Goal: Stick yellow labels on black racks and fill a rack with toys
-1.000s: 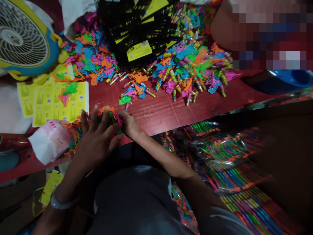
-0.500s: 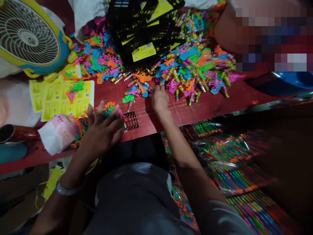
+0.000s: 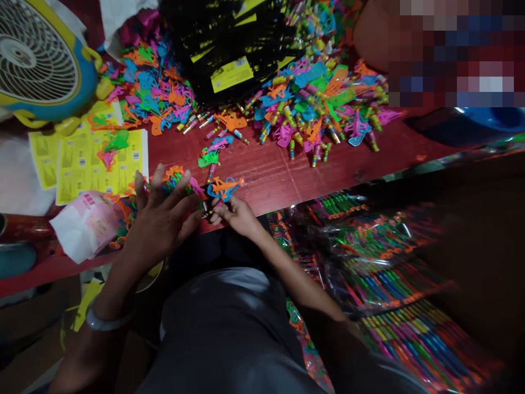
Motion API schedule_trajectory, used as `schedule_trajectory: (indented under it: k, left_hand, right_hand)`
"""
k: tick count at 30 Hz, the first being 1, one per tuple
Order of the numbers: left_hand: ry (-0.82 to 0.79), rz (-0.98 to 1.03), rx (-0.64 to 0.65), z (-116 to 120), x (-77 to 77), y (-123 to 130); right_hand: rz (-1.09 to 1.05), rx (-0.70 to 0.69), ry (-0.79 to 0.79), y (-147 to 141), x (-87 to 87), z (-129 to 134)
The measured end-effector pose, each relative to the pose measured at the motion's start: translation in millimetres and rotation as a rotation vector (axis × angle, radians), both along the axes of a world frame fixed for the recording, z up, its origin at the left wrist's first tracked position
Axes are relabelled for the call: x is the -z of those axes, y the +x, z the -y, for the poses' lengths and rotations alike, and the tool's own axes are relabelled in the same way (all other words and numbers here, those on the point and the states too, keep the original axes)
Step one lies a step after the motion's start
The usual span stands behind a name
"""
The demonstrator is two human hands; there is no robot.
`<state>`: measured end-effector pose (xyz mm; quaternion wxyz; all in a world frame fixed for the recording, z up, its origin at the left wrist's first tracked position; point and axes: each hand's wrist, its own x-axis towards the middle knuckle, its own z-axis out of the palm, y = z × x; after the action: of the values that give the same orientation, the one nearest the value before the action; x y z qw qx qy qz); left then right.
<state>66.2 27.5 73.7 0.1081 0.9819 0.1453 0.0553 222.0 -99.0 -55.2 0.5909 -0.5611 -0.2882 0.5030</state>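
Note:
My left hand (image 3: 166,213) hovers at the table's near edge with its fingers spread. Under and behind it lies a heap of small green and orange plastic pieces (image 3: 174,178), with a pink piece (image 3: 197,187) by the fingertips. My right hand (image 3: 240,214) is closed in a pinch just right of the left thumb. Between its fingertips is a small banded tube, partly hidden. Orange and blue toy-gun-shaped pieces (image 3: 225,189) show just beyond these fingers; whether they join the tube I cannot tell. The black grid piece is hardly visible here.
A large pile of colourful plastic pieces and banded tubes (image 3: 315,104) spreads at the back right. Black items with yellow labels (image 3: 232,74) stand behind. Yellow printed sheets (image 3: 84,183), a fan (image 3: 88,82) and a pink-white packet (image 3: 88,219) occupy the left. Bagged toys (image 3: 369,235) lie below the table.
My right hand has come from the pile to the near edge beside my left hand, and orange and blue pieces now show there. The left hand stays spread. The view has shifted slightly.

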Motion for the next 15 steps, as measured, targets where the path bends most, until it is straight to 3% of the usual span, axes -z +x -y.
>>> schedule_trajectory:
  k: [4,8,15]
  left_hand:
    - [-0.009,-0.003,0.003,-0.4,0.6,0.0]
    - [-0.023,0.006,-0.012,0.0,0.0,0.8]
    - [-0.010,0.019,0.003,-2.4,4.1,-3.0]
  right_hand:
    - [0.386,0.026,-0.045,-9.5,-2.4,-1.2]
    - [0.773,-0.042,-0.180,-13.2,-13.2,-0.3]
    - [1.048,-0.205,-0.360,-26.1,-32.4,-4.4]
